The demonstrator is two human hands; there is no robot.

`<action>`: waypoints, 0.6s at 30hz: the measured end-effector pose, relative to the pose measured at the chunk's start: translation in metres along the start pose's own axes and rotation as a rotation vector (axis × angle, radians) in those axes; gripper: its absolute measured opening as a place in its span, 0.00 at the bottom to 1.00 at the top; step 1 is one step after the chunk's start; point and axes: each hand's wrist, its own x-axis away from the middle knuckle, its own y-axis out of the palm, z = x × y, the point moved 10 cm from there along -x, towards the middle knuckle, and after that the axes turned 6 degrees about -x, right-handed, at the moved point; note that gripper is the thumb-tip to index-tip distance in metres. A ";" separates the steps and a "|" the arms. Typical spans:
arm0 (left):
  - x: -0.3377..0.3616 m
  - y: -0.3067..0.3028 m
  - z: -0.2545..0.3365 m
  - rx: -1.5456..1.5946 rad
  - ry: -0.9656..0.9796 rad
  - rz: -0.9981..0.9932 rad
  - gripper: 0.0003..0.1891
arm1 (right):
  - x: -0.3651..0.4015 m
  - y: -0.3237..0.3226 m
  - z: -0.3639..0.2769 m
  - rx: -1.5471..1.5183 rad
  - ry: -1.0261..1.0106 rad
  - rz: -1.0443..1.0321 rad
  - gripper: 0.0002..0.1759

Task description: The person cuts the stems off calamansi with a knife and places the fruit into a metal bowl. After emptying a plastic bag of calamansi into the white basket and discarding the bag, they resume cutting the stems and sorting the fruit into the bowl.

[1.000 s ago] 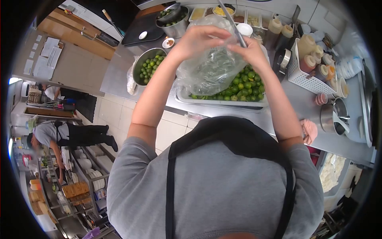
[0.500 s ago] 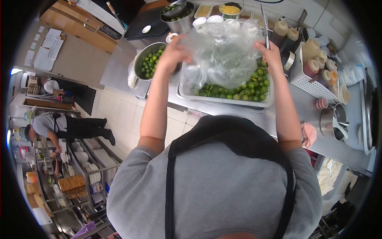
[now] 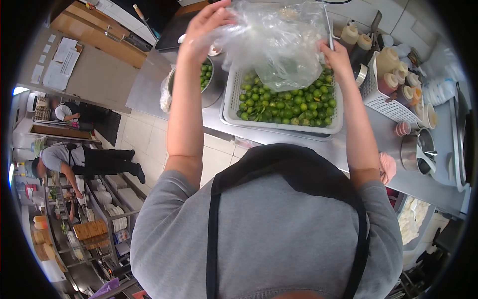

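A clear plastic bag (image 3: 279, 47) hangs crumpled over the far part of a white basket (image 3: 230, 102) of small green limes (image 3: 294, 107). My left hand (image 3: 205, 27) is raised at the bag's left side, fingers stretched out and the plastic against its thumb side. At the bag's right edge, my right hand (image 3: 336, 59) has its fingers closed, pinching the plastic. A narrow metal blade (image 3: 328, 25) shows right at those fingers, pointing away from me. Left of the basket, my left forearm partly covers a metal bowl (image 3: 214, 84) of limes.
Sauce bottles (image 3: 391, 74) fill a white perforated basket on the right. Nearby stand a metal pot (image 3: 411, 157) with utensils and a pink cloth (image 3: 386, 167). Two people (image 3: 59, 157) in aprons are at the left, beside shelves with plates (image 3: 117, 219).
My left hand has moved up and away, its fingers now spread. The bag has lifted and shifted back, uncovering more limes. My right hand has barely moved.
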 end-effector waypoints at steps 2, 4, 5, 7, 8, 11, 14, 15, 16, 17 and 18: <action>0.008 0.037 0.008 -0.191 0.291 -0.055 0.43 | 0.001 0.011 0.029 -0.087 0.122 -0.056 0.08; 0.014 0.079 -0.041 -0.571 0.278 -0.202 0.50 | 0.013 0.036 0.042 -0.155 0.156 -0.060 0.08; 0.020 0.096 -0.053 -0.723 0.360 -0.140 0.50 | 0.026 0.052 0.043 -0.259 0.200 -0.091 0.08; 0.024 0.112 -0.067 -0.873 0.444 -0.075 0.50 | 0.041 0.071 0.042 -0.363 0.243 -0.122 0.08; 0.021 0.113 -0.073 -0.817 0.430 -0.067 0.48 | 0.045 0.077 0.041 -0.363 0.274 -0.143 0.09; 0.003 0.082 -0.074 -0.749 0.313 0.055 0.37 | 0.040 0.064 0.026 -0.273 0.245 -0.177 0.12; -0.014 0.006 -0.067 -0.341 0.136 0.278 0.22 | 0.026 0.033 0.006 -0.038 0.063 -0.127 0.21; -0.014 -0.007 -0.060 -0.210 0.096 0.272 0.20 | 0.025 0.026 0.005 -0.024 0.072 -0.115 0.23; -0.015 -0.016 -0.053 -0.079 0.058 0.264 0.18 | 0.025 0.021 0.003 -0.010 0.080 -0.102 0.24; -0.016 -0.024 -0.050 -0.016 0.024 0.249 0.16 | 0.024 0.019 0.005 -0.010 0.077 -0.102 0.24; -0.016 -0.030 -0.049 0.046 -0.009 0.234 0.15 | 0.023 0.021 0.011 0.029 0.077 -0.128 0.26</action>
